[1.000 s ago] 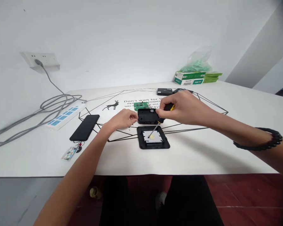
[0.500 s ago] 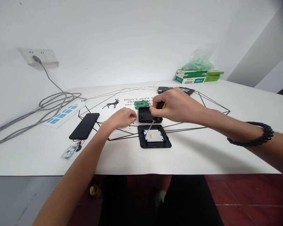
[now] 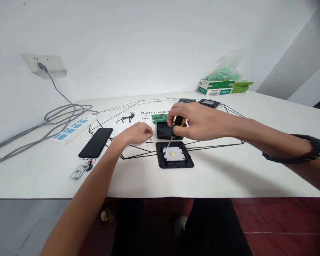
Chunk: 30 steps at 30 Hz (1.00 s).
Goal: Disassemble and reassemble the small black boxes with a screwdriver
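Observation:
My right hand (image 3: 188,121) grips the black and yellow handle of a screwdriver (image 3: 179,122). The shaft slants down to the left, its tip at the left side of a white plate (image 3: 178,155) with a pale yellow pad. That plate sits inside a square black cover (image 3: 163,163) near the table's front. Just behind the cover is an open black case (image 3: 163,132), and behind that a green circuit board (image 3: 157,118), both partly covered by my right hand. My left hand (image 3: 140,132) rests on the table left of the case, fingers curled; what they hold, if anything, is hidden.
A black phone (image 3: 96,143) with a keyring charm (image 3: 78,172) lies on the left, near a power strip (image 3: 72,131) and grey cable (image 3: 53,121). Dark flat devices (image 3: 209,103) are behind my right hand. Green and white boxes (image 3: 216,88) stand by the wall.
My right hand has shifted slightly down, and its grip on the screwdriver handle has turned, showing more of the handle. My left hand has moved slightly left.

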Each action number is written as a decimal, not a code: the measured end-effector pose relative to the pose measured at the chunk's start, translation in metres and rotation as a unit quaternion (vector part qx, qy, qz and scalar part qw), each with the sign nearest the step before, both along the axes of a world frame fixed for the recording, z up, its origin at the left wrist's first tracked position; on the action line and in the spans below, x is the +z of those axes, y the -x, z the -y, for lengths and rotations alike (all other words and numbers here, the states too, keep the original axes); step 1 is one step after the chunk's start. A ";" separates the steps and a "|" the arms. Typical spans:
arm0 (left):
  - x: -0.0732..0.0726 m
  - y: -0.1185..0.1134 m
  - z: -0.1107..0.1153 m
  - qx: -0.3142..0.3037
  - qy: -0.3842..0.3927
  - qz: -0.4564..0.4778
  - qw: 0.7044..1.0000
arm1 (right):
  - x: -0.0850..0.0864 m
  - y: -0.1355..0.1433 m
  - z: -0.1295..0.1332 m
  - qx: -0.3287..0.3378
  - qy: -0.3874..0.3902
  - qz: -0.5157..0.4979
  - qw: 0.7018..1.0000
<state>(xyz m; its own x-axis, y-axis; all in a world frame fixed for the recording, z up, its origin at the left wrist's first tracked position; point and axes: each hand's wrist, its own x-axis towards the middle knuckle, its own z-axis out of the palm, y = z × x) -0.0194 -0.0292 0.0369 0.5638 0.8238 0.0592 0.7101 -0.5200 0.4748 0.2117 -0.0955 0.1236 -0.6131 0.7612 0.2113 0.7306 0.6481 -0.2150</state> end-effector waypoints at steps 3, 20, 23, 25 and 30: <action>0.007 0.005 0.001 -0.001 0.027 -0.053 0.998 | 0.006 -0.001 0.003 0.018 0.015 0.030 0.999; 0.006 0.004 0.003 0.015 0.033 -0.058 0.998 | 0.000 0.005 -0.002 0.072 -0.015 0.013 0.997; 0.004 0.004 0.000 0.005 0.043 -0.069 0.997 | -0.001 0.007 -0.001 0.082 -0.011 0.010 0.996; 0.002 0.004 -0.002 0.000 0.044 -0.073 0.996 | -0.001 0.008 -0.001 0.074 -0.022 0.006 0.997; -0.001 0.002 -0.004 -0.010 0.035 -0.071 0.997 | 0.000 0.011 -0.003 0.065 -0.014 0.014 0.998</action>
<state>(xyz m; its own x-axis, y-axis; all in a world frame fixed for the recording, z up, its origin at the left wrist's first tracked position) -0.0213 -0.0255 0.0355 0.5783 0.8119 -0.0802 0.7629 -0.5032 0.4059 0.2004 -0.0930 0.1233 -0.7126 0.6682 0.2138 0.6448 0.7439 -0.1759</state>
